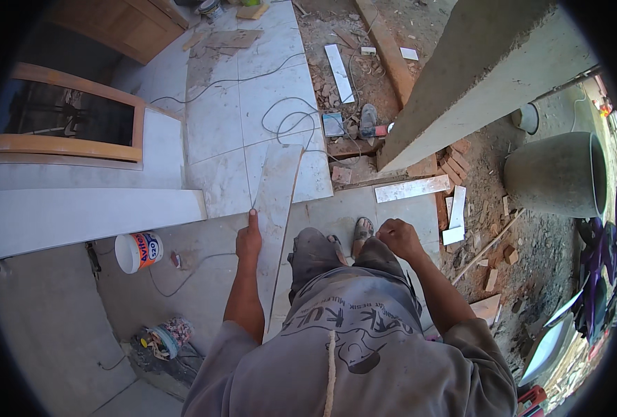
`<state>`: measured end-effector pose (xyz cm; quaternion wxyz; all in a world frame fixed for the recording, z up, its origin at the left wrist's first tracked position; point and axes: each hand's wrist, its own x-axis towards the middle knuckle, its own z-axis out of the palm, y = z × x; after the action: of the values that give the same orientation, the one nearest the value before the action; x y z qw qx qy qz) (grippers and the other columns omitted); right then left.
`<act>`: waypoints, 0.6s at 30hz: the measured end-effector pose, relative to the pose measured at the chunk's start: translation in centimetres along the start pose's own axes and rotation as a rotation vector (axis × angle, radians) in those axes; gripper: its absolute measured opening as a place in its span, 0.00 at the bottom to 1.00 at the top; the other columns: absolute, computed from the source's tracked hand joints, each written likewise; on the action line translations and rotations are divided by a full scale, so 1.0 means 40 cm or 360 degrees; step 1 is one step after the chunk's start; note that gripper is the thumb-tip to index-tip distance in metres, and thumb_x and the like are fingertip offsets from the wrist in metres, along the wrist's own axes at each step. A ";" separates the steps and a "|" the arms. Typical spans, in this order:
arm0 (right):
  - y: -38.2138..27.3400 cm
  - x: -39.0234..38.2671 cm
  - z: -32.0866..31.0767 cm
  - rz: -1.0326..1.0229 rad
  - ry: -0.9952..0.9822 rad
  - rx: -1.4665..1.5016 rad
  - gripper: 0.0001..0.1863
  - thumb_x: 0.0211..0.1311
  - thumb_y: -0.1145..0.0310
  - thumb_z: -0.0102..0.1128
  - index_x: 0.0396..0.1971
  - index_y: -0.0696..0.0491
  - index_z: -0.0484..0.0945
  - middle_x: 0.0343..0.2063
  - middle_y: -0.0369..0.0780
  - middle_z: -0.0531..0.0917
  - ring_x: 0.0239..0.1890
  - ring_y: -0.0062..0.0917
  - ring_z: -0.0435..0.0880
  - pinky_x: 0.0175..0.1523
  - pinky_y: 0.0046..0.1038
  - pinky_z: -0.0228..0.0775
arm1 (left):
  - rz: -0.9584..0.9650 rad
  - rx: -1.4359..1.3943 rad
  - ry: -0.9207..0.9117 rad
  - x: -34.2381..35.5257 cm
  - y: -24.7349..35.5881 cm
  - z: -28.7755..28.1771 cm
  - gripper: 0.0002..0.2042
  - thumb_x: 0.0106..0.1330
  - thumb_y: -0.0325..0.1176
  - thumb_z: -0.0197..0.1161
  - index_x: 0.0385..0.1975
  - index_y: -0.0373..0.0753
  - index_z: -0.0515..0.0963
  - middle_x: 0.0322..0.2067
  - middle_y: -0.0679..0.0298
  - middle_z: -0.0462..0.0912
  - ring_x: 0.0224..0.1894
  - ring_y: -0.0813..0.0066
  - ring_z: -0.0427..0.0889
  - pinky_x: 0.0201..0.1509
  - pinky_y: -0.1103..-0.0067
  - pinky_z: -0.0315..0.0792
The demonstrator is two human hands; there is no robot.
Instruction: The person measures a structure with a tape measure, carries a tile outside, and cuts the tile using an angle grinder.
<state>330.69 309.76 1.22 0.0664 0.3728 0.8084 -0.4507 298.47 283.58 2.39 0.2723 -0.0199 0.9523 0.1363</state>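
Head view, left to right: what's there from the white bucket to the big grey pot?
White bucket → left hand → long slab → sandalled right foot → right hand → big grey pot.

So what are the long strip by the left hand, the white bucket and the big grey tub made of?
Long strip: perhaps tile or board; its flat, pale, dusty face and thin brownish edge leave it open.
White bucket: most likely smooth plastic, judging by the clean round wall with colourful printing.
Big grey tub: probably cement; its wall looks dull and mottled.
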 end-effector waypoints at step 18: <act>-0.992 -0.076 -0.109 -0.1666 -0.0906 0.1981 0.06 0.58 0.76 0.67 0.33 0.62 0.85 0.34 0.44 0.81 0.36 0.33 0.80 0.42 0.33 0.70 | 0.0301 0.0378 -0.0221 0.354 0.015 -0.220 0.48 0.65 0.77 0.29 0.37 0.35 0.86 0.42 0.41 0.84 0.50 0.40 0.81 0.55 0.55 0.71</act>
<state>307.57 298.97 32.07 -0.1664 -0.2065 0.4347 -0.8607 281.82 282.30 2.30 0.3237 0.1117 0.9383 0.0488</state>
